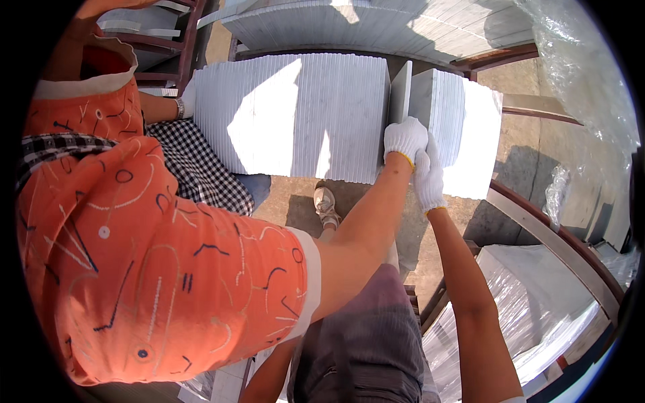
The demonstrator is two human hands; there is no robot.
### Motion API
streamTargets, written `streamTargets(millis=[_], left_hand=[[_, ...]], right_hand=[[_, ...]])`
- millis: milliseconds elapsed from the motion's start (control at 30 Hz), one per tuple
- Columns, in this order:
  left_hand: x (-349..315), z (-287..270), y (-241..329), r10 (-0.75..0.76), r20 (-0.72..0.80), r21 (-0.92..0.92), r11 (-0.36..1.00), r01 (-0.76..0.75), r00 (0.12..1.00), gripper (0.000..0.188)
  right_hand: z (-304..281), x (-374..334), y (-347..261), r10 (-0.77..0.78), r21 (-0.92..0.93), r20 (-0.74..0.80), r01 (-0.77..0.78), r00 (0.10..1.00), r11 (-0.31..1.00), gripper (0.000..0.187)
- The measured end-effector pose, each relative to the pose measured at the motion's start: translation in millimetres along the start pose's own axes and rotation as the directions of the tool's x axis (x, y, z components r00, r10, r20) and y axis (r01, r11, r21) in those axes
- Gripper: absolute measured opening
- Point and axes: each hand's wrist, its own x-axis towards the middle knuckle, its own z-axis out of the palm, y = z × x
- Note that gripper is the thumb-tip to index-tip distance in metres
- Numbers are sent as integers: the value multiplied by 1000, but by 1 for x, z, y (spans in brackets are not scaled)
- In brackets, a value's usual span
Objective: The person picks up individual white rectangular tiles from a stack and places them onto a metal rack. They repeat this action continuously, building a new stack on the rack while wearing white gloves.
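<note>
A long row of white ribbed tiles (302, 114) stands on edge, with a second block of tiles (463, 127) to its right. Between them one grey tile (401, 87) sticks up. My right hand (428, 178), in a white glove, grips the near edge of that grey tile with its fingers pointing up. Right beside it a co-worker's gloved hand (405, 138) holds the same edge. My left hand is hidden; only a bare arm (269, 376) shows at the lower edge, running behind the co-worker's orange sleeve.
The co-worker in an orange patterned shirt (134, 255) fills the left, with the other gloved hand (188, 99) on the row's left end. A metal frame rail (537, 221) and plastic-wrapped slabs (537, 316) lie at the lower right. More tiles (376, 23) are stacked behind. My shoe (326, 201) is on the ground.
</note>
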Motion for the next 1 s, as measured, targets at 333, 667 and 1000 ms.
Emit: streamTargets(millis=[333, 667, 1000], left_hand=[[8, -5, 22, -109, 71, -151, 981, 118, 992, 42], [38, 13, 181, 129, 674, -729, -40, 683, 727, 58], [4, -44, 220, 228, 400, -914, 31, 404, 888, 56]], right_hand=[[-81, -59, -18, 11, 606, 468, -330, 884, 724, 64], [-180, -102, -66, 88, 311, 323, -193, 942, 931, 67], [-194, -163, -58, 314, 495, 279, -416, 908, 763, 65]])
